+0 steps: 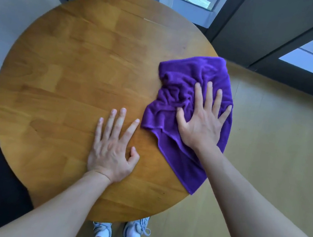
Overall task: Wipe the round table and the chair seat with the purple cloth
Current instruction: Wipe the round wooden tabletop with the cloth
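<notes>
- Wooden round table (64, 75) fills the view.
- Right hand (202, 122) lies flat, fingers spread, pressing the purple cloth (178, 86) at the table's right edge.
- Left hand (113, 148) rests open, palm down, on bare wood.

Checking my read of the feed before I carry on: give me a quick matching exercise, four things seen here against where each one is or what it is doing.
Things:
1. left hand
2. right hand
3. purple cloth
4. pale shoes

States:
A. bunched at the table's right edge, one corner hanging over
B. on the floor below the near rim of the round table
C. flat on bare wood, fingers spread
D. pressed palm-down on fabric

Pairs: 1-C, 2-D, 3-A, 4-B
</notes>
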### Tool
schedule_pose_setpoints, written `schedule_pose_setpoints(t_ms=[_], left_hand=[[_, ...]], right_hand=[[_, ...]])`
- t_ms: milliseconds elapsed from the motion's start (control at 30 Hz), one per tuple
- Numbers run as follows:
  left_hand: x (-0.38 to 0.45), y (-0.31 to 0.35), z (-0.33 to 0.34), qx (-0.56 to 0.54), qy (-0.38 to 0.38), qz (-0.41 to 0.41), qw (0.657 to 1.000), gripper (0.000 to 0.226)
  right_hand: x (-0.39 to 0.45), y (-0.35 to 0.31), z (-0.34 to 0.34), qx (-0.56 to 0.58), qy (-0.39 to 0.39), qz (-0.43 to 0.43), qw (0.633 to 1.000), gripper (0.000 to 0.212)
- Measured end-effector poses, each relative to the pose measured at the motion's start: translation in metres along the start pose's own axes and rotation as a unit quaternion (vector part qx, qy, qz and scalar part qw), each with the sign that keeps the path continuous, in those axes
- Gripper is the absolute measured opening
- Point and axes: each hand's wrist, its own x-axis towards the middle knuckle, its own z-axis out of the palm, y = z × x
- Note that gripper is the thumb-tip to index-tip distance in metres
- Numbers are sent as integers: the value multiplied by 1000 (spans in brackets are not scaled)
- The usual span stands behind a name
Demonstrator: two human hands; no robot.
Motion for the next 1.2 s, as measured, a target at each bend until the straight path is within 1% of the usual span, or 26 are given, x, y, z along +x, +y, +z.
schedule_pose_setpoints(t_ms=[100, 167, 200, 233, 300, 400, 433, 467, 500, 533, 600, 667, 733, 767, 800, 833, 867, 900, 933, 1000, 1067, 1133, 1200], left_hand=[[0, 0, -2, 2, -13, -5, 1000, 82], [0, 1, -4, 4, -19, -6, 1000, 81], [0, 1, -5, 4, -21, -4, 1000, 80], [0, 1, -5, 3, -24, -2, 1000, 80], [0, 0, -5, 1, -27, -1, 1000, 84], [3, -1, -5, -6, -27, 3, 1000, 88], [3, -1, -5, -9, -25, 2, 1000, 89], [3, 0, -4, -10, -20, 0, 1000, 88], [2, 0, -3, -12, -12, -4, 1000, 87], [2, 1, -3, -14, -3, -7, 1000, 85], [2, 1, -3, -15, 5, -9, 1000, 84], [2, 0, -3, -12, 1, -8, 1000, 84], [0, 1, -4, -9, -2, -10, 1000, 83], [0, 2, -4, -9, -2, -9, 1000, 82], [1, 2, -4, -9, -3, -8, 1000, 80], [1, 2, -4, -9, -4, -7, 1000, 77], [1, 1, -4, -9, -4, -6, 1000, 74], [1, 1, -4, -8, -5, -5, 1000, 74], [0, 0, -4, -7, -10, -6, 1000, 79], [0, -1, -5, -5, -20, -5, 1000, 92], [1, 0, -5, -12, -17, -9, 1000, 93], [3, 1, -4, -20, -10, -17, 1000, 87], [2, 0, -3, -22, -7, -18, 1000, 84]], right_hand=[[-6, -14, 2, 29, 8, 68, 997, 80], [-39, -33, 8, 57, 23, 114, 992, 79], [-60, -43, 13, 60, 22, 114, 991, 79], [-80, -49, 18, 49, 13, 94, 994, 81], [-102, -44, 23, 14, -16, 12, 1000, 84], [-75, -4, 14, -33, -33, -138, 989, 84], [-58, 7, 10, -45, -30, -176, 983, 83], [-43, 15, 6, -51, -31, -193, 979, 81], [-28, 19, 3, -47, -27, -186, 981, 80], [-14, 19, 0, -38, -17, -156, 987, 79], [6, 14, -3, -10, 10, -65, 998, 77], [15, 6, -4, 23, 28, 26, 999, 76], [8, -11, 1, 54, 36, 95, 993, 76], [-4, -22, 5, 64, 41, 115, 990, 77], [-21, -32, 9, 66, 46, 116, 990, 78], [-41, -39, 14, 60, 43, 93, 993, 78], [-61, -42, 18, 43, 33, 51, 997, 79], [-77, -38, 21, 22, 22, -2, 1000, 80], [-85, -30, 22, 3, 13, -59, 998, 81], [-75, -5, 16, -15, 7, -161, 987, 81], [-43, 19, 6, -16, 10, -224, 974, 76], [-6, 29, -4, -7, 10, -226, 974, 72], [21, 27, -11, 16, 16, -174, 984, 70]])
